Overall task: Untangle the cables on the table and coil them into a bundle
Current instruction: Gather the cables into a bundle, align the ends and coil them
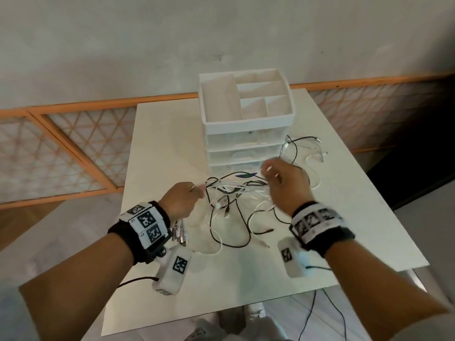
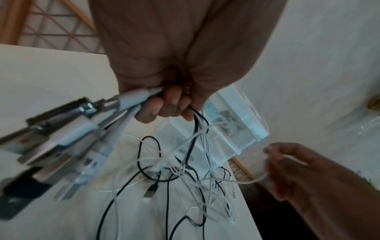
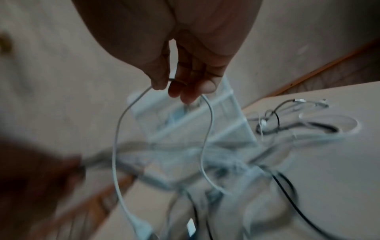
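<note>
You stand at the near edge of a white table (image 1: 344,217), with a white drawer organiser (image 1: 246,119) at its far middle, out of the way of the work. In front of it, between your hands, lies the tangle of cables (image 1: 231,193), black and white strands crossing; a smaller loose group (image 1: 305,148) sits far right, beside the organiser, untouched so far.

Your left hand (image 1: 181,199) is closed round a gathered set of cable ends, and the plugs (image 2: 68,129) hang together below your fist. That reads as an anchor: holding the ends in one place lets the free lengths be drawn out against it.

Your right hand (image 1: 285,185) pinches a single white cable (image 3: 162,138) between thumb and fingertips, so it drapes in a loop beneath. The light grip suits lifting one strand clear to see where it crosses the others.

I judge the untangling is under way and no coil is formed yet.
</note>
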### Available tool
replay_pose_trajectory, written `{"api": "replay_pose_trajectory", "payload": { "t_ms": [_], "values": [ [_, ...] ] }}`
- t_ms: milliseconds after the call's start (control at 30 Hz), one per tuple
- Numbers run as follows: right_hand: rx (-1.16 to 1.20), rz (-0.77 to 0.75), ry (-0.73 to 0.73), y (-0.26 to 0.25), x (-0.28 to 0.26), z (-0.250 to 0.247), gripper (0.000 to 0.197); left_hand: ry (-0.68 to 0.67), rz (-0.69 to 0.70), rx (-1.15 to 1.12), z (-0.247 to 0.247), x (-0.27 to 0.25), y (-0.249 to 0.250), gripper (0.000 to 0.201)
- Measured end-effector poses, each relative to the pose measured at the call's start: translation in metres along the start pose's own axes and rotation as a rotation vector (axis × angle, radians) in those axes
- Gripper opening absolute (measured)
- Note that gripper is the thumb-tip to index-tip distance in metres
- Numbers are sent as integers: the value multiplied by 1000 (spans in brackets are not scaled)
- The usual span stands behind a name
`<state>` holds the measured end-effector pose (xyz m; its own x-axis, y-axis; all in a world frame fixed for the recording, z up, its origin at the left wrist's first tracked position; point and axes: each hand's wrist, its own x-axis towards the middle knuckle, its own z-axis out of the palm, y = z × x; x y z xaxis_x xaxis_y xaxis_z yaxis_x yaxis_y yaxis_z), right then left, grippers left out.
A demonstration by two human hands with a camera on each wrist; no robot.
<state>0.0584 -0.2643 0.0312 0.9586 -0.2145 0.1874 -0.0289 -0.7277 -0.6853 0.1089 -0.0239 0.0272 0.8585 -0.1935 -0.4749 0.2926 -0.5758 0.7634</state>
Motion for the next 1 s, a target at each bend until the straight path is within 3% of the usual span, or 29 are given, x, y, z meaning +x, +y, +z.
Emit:
{"api": "replay_pose_trajectory", "payload": {
  "t_ms": [100,233,300,400,600,767,900,1000],
  "values": [
    [107,-25,226,-23,28,-56,13,-22,-47,-130,-3,-7,14,48],
    [362,-60,372,-49,48,-101,15,-1,-76,-409,-6,-9,27,37],
    [407,-66,330,-51,48,-103,16,26,-73,-541,-11,-9,38,35],
    [353,-77,153,-45,35,-85,13,73,-14,-677,-18,-11,67,35],
    [290,-135,-27,-41,12,-47,16,131,142,-599,-11,-22,113,34],
    [289,-186,43,-54,20,-52,12,104,200,-464,13,-23,108,33],
    [268,-215,80,-58,27,-59,11,0,201,-542,16,-27,98,31],
    [316,-232,189,-60,30,-62,8,-44,188,-611,14,-31,97,30]
  ]
}}
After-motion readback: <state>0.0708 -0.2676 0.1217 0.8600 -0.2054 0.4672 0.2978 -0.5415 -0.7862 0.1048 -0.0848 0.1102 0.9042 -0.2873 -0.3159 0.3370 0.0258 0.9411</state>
